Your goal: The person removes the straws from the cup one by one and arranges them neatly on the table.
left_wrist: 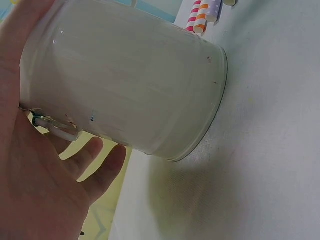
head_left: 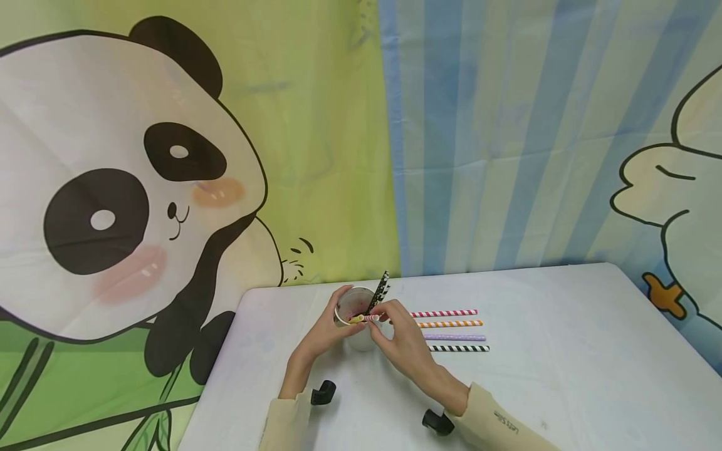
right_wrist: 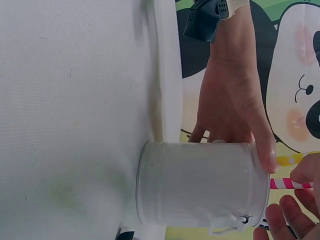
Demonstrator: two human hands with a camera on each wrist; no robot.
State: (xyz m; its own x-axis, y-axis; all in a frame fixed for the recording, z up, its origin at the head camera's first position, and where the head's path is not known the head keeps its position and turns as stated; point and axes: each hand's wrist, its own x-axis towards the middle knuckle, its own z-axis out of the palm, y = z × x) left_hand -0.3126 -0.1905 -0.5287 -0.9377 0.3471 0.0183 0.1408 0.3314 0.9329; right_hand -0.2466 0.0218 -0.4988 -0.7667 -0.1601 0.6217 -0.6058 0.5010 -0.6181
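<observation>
A frosted, whitish jar (head_left: 361, 342) with a small wire clasp stands upright on the table. My left hand (head_left: 324, 331) grips it around the upper side, thumb by the rim in the right wrist view. Black-and-white straws (head_left: 380, 293), a yellow dotted straw (right_wrist: 289, 159) and a pink-and-white striped straw (right_wrist: 281, 183) stick out of the jar's mouth. My right hand (head_left: 405, 343) pinches the pink striped straw just above the rim, its thumb close to the yellow one. The straws' lower ends are hidden inside the jar.
To the jar's right, several paper straws lie in a row: pink-striped (head_left: 445, 312), orange-striped (head_left: 451, 324), purple dotted (head_left: 458, 337) and black-striped (head_left: 462, 348). The white table (head_left: 570, 357) meets a printed curtain (head_left: 333, 156) behind. Black wrist mounts (head_left: 437, 423) stick out from both sleeves.
</observation>
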